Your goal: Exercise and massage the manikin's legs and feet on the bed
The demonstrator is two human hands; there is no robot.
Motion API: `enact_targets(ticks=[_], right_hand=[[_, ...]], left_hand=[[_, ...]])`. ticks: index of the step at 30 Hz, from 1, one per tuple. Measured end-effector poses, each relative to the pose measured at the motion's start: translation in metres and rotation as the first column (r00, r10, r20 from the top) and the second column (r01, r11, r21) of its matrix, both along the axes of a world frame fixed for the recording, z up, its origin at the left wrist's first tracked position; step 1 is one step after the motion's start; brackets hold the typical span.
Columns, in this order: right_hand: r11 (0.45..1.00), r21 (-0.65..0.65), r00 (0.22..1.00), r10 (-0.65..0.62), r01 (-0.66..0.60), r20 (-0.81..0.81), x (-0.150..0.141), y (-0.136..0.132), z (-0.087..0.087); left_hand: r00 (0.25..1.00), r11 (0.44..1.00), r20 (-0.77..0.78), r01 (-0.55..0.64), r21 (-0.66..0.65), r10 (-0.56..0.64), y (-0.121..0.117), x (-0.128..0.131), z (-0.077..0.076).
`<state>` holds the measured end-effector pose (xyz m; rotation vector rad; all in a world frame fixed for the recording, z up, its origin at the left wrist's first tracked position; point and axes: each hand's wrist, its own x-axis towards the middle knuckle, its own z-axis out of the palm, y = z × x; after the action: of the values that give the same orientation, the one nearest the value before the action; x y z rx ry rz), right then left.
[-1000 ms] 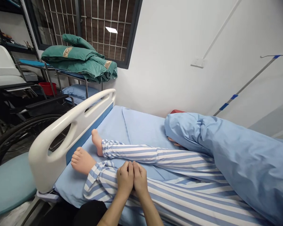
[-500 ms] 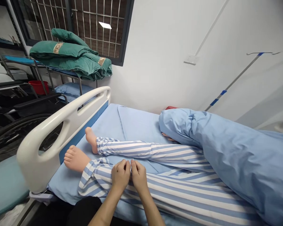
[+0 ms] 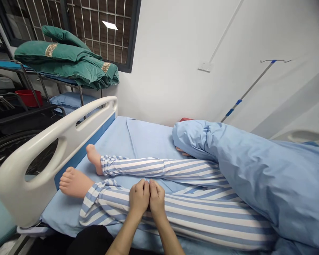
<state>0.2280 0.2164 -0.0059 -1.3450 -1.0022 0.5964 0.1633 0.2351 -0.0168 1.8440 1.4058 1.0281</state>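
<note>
My left hand and my right hand lie side by side over the near leg, at the lower part of its striped trousers. Both are closed, thumbs up and nearly touching. Their curled fingers point down and away from the camera, so whatever they may hold is hidden. The near foot and far foot are bare, smooth and look like a manikin's. The far leg lies straight beyond my hands. A light blue quilt is bunched over the upper body, with fingertips showing under its edge.
A cream footboard closes the bed's left end. Beyond it stand a wheelchair, a red bucket and folded green quilts on a rack. An IV pole leans along the wall at right.
My hands have come closer together, and the gap between them has narrowed. The view has shifted slightly to the right. The legs and quilt lie as before.
</note>
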Motion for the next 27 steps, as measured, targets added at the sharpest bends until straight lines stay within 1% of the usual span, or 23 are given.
enact_targets(ticks=[3,5,7,9,13,15,17,19,21,23,25,27], right_hand=[[0.999,-0.027,0.999,0.048,-0.047,0.026,0.004,-0.003,0.006],[0.993,-0.056,0.989,0.106,-0.101,0.106,0.013,-0.008,0.010],[0.989,-0.085,0.970,0.133,-0.118,0.205,0.023,-0.015,0.010],[0.992,-0.097,0.962,0.105,-0.083,0.251,0.032,-0.021,0.006],[0.996,-0.087,0.975,-0.007,0.027,0.221,0.040,-0.025,-0.006],[0.996,-0.086,0.975,-0.019,0.039,0.220,0.040,-0.024,-0.008],[0.996,-0.086,0.976,-0.007,0.026,0.218,0.039,-0.024,-0.008],[0.997,-0.079,0.981,0.002,0.014,0.195,0.039,-0.024,-0.006],[0.998,-0.063,0.987,0.002,0.008,0.161,0.040,-0.024,-0.004],[0.999,-0.046,0.992,0.008,-0.002,0.123,0.041,-0.025,-0.003],[0.999,-0.037,0.997,0.006,-0.003,0.074,0.043,-0.025,-0.003],[0.999,-0.039,1.000,-0.016,0.017,0.027,0.044,-0.026,-0.003]], left_hand=[[0.998,1.000,-0.056,0.010,0.013,-0.009,0.000,-0.003,0.001],[0.996,0.999,-0.082,0.022,0.030,-0.020,-0.001,-0.003,0.004],[0.993,0.998,-0.115,0.035,0.053,-0.029,-0.003,-0.002,0.006],[0.990,0.997,-0.140,0.039,0.066,-0.029,-0.005,-0.001,0.006],[0.988,0.996,-0.153,0.040,0.080,-0.027,-0.007,0.001,0.002],[0.987,0.995,-0.157,0.052,0.088,-0.038,-0.007,0.000,0.000],[0.987,0.995,-0.151,0.073,0.075,-0.061,-0.007,-0.002,0.001],[0.986,0.992,-0.114,0.126,0.016,-0.124,-0.007,-0.003,0.008],[0.981,0.979,-0.023,0.192,-0.060,-0.194,-0.008,-0.001,0.020],[0.967,0.966,0.087,0.245,-0.085,-0.238,-0.010,0.005,0.032],[0.956,0.964,0.167,0.255,-0.072,-0.241,-0.012,0.016,0.039],[0.960,0.972,0.185,0.225,-0.071,-0.209,-0.015,0.026,0.037]])
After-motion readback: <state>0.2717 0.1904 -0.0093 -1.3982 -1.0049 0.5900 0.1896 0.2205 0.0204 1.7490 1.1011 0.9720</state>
